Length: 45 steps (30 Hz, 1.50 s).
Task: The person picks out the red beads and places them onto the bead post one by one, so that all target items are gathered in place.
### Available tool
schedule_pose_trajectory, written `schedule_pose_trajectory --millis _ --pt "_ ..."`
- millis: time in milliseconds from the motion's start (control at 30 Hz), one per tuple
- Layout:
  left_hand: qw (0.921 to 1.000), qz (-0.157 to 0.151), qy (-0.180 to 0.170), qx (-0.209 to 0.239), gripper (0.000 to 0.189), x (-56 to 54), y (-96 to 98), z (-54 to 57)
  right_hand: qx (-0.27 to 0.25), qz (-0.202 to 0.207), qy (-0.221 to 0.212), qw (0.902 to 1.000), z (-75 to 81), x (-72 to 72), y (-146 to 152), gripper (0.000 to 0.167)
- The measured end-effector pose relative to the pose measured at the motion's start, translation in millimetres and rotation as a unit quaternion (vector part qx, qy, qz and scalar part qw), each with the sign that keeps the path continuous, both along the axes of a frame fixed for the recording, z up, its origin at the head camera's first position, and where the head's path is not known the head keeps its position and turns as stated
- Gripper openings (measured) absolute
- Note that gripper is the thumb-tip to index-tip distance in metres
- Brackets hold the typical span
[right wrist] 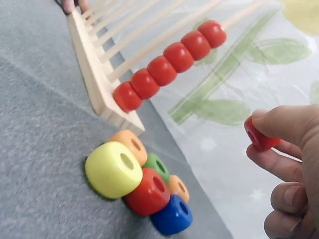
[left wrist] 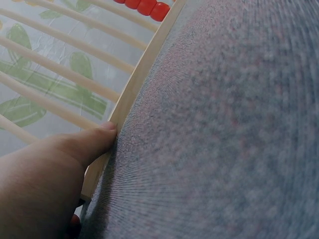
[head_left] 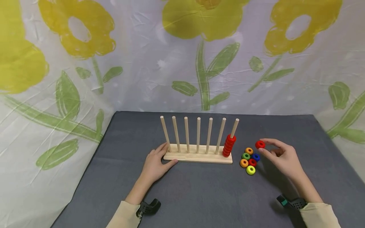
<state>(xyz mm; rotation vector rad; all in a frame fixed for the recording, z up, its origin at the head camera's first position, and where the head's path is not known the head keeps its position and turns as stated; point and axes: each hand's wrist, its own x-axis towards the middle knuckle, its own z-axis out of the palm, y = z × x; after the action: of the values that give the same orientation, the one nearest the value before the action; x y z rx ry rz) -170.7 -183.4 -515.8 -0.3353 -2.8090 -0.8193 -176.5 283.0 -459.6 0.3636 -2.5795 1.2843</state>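
Note:
A pale wooden peg stand (head_left: pixel 198 153) has a row of upright pegs, and the rightmost one carries a stack of several red beads (head_left: pixel 229 145). My left hand (head_left: pixel 154 164) grips the left end of its base, thumb along the front edge and fingers round the back. In the left wrist view the thumb (left wrist: pixel 94 142) presses against the wood. My right hand (head_left: pixel 282 155) pinches a single red bead (head_left: pixel 260 144) between thumb and fingertips, raised to the right of the stand. The bead's hole shows in the right wrist view. The other pegs are bare.
Loose beads lie in a cluster right of the base: yellow (head_left: pixel 251 170), red (head_left: pixel 252 162), blue (head_left: pixel 255 157), green (head_left: pixel 246 156) and two orange ones (head_left: pixel 244 163). A dark grey cloth (head_left: pixel 199 196) covers the table. Behind it hangs a flower-patterned curtain (head_left: pixel 142 79).

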Motion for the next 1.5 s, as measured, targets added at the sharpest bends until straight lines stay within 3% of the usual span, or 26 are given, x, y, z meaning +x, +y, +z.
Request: schedule_pose_trajectory --millis 300,933,1200,1500 --pt "0.9998 0.005 -0.018 0.001 0.083 1.4 -0.1 -1.3 -0.007 0.008 0.001 0.9999 5.3 -7.1 -7 0.033" --pt "1.0000 0.002 -0.001 0.001 0.082 -0.8 0.5 -0.5 -0.034 0.022 0.042 0.9983 20.6 -16.7 -20 0.035" --pt "1.0000 0.000 -0.005 -0.001 0.083 -1.8 0.2 0.3 -0.033 0.022 0.045 0.9982 59.7 -1.3 -45 0.032" --pt "1.0000 0.002 -0.002 -0.001 0.083 -1.4 0.4 -0.4 -0.049 0.041 0.062 0.9960 63.2 -6.9 -51 0.032"
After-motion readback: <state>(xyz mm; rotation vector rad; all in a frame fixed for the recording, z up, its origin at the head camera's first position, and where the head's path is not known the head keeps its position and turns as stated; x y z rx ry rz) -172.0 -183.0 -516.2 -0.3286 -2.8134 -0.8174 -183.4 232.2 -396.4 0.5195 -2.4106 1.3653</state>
